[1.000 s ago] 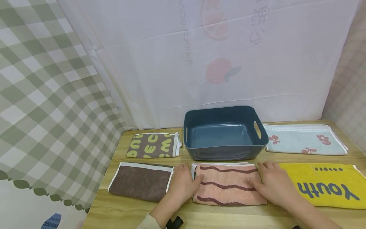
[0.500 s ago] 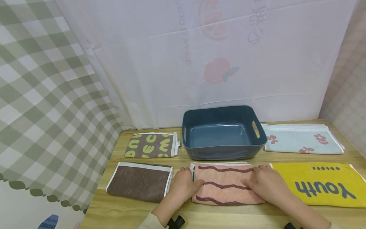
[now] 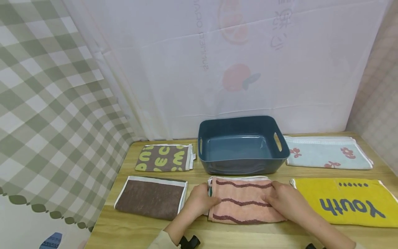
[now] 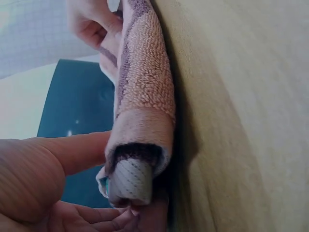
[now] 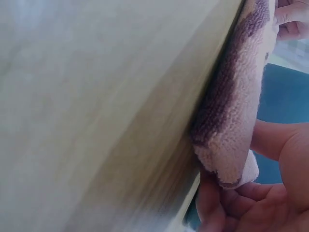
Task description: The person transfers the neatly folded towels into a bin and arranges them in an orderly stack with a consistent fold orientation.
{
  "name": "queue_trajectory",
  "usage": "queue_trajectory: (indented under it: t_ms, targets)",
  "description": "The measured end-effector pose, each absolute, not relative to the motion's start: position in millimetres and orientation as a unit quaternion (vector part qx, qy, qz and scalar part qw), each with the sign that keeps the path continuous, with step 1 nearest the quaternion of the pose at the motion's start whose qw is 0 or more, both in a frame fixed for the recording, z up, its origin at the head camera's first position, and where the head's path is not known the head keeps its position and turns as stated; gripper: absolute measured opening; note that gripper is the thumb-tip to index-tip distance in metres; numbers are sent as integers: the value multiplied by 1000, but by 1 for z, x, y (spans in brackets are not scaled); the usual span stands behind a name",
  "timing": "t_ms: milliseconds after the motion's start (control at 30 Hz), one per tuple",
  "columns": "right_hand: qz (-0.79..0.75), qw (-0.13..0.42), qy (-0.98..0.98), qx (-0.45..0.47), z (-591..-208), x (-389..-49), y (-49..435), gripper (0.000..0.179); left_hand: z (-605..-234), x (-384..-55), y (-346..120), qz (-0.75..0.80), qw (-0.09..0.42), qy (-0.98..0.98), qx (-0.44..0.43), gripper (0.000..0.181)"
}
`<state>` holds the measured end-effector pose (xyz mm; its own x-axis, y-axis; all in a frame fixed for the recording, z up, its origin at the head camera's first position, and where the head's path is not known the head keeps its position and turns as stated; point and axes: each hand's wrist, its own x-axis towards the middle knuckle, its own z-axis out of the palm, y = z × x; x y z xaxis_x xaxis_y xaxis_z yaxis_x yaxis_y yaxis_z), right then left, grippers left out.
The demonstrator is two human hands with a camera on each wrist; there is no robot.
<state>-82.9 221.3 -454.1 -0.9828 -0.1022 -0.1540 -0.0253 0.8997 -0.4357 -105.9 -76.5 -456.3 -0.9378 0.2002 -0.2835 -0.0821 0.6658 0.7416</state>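
Left hand (image 3: 198,200) and right hand (image 3: 286,200) pinch opposite ends of the pink striped towel (image 3: 240,193), which lies directly in front of the blue bin (image 3: 242,167). Both thumbs on top, other fingers curled under the ends. Towel is folded into a flat rectangle; whether it sits fully on the table (image 3: 140,228) or is slightly raised, cannot tell.

Progress, as judged: folding looks done and a two-handed grip is taken; pink towel not yet clear of its spot.

Front-left of the bin: plain brown towel (image 3: 151,197). Front-right: yellow towel (image 3: 345,199). Both folded, neither gripped.

Farther back, lettered brown towel (image 3: 164,158) left of the bin, pale blue towel (image 3: 320,154) right of it; folded too, not held. All five towels are outside the bin. Farthest: white cloth (image 3: 174,76) behind the bin.
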Motion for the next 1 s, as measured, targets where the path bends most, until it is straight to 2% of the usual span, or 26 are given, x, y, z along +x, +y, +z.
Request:
queue_trajectory:
  t_ms: [300,533,733,1000]
  targets:
    - [-331,83,940,-9,-452,-82,227,60,-457,-106,-81,532,208,820,38,44]
    - [-418,152,894,53,-448,-87,236,69,-459,-104,-79,643,250,724,5,40]
    - [-480,194,852,76,-444,-87,237,56,-460,-104,-79,636,243,731,-38,32]
    - [-532,211,815,87,-444,-85,236,34,-459,-105,-82,655,245,713,-51,24]
